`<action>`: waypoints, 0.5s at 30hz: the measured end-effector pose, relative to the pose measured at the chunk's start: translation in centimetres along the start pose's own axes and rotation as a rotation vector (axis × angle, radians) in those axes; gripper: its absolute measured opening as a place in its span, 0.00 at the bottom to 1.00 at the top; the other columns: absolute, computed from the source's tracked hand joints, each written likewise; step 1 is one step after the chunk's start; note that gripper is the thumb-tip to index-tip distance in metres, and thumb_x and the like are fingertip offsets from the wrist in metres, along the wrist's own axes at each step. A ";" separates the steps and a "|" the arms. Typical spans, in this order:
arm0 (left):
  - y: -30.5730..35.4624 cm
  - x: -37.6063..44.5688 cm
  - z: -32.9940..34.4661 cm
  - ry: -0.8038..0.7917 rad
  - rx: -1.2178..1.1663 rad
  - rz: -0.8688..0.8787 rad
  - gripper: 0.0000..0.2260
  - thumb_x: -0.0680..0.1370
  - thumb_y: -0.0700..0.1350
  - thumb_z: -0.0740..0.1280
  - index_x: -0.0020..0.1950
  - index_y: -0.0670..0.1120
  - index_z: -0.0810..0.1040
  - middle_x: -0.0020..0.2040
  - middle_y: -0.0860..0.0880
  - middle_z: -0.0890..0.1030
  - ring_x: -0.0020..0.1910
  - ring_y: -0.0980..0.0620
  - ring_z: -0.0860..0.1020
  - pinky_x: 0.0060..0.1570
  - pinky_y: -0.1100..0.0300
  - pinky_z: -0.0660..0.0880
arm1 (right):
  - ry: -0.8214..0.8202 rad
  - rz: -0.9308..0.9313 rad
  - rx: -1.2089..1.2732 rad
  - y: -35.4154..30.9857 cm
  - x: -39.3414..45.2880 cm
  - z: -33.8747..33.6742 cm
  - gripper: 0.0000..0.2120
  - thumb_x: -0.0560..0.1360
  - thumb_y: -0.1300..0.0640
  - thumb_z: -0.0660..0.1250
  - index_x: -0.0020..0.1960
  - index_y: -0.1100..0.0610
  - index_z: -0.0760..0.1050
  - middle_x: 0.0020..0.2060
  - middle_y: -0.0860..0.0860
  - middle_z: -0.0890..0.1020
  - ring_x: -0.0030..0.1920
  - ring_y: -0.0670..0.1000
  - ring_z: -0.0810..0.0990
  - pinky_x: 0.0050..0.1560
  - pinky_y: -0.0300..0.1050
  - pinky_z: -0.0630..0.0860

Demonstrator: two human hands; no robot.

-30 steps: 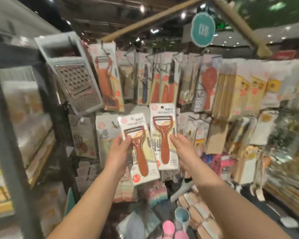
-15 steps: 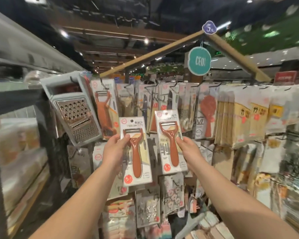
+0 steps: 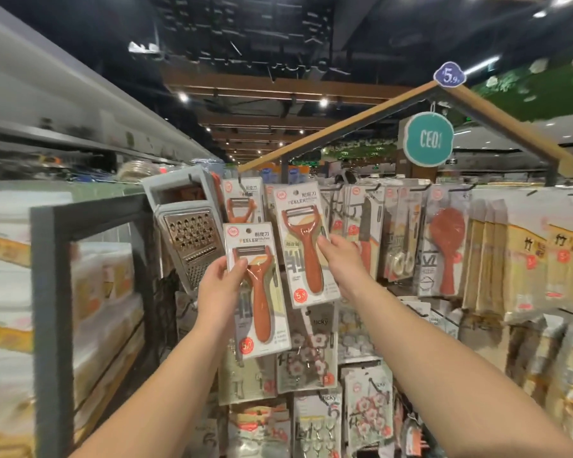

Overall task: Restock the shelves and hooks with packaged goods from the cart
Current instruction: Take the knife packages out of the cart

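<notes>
From my feed, my left hand and right hand are bare, both forearms uncovered, with no sleeves, rings or watch showing.

One wide-angle camera sits on my head, facing forward and tilted upward. My forearms enter from 5 and 7 o'clock, reaching toward centre. The hook display hangs close ahead, at arm's length. Ceiling fills 12 o'clock. A shelf frame stands near at 9 o'clock. There is no second view.
</notes>
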State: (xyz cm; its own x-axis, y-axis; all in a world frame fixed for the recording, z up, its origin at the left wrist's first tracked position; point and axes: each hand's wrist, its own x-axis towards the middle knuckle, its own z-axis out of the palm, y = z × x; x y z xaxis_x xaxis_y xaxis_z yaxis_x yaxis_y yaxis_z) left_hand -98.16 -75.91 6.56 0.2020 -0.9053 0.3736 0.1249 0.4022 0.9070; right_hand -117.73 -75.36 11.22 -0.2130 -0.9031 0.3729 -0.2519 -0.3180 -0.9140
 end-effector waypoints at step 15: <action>1.5 -0.7 -1.0 0.031 -0.054 0.016 0.12 0.80 0.51 0.66 0.61 0.48 0.78 0.53 0.49 0.84 0.52 0.49 0.83 0.58 0.43 0.77 | 0.083 0.067 -0.039 -2.1 1.5 1.0 0.21 0.82 0.50 0.60 0.61 0.67 0.75 0.60 0.63 0.78 0.62 0.61 0.76 0.55 0.47 0.74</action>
State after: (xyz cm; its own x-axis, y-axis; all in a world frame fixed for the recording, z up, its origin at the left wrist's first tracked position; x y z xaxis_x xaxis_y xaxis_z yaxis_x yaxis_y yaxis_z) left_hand -97.19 -74.55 7.45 0.2338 -0.8946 0.3808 0.1731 0.4236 0.8891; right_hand -116.58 -76.29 13.56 -0.3074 -0.8946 0.3244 -0.2709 -0.2446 -0.9310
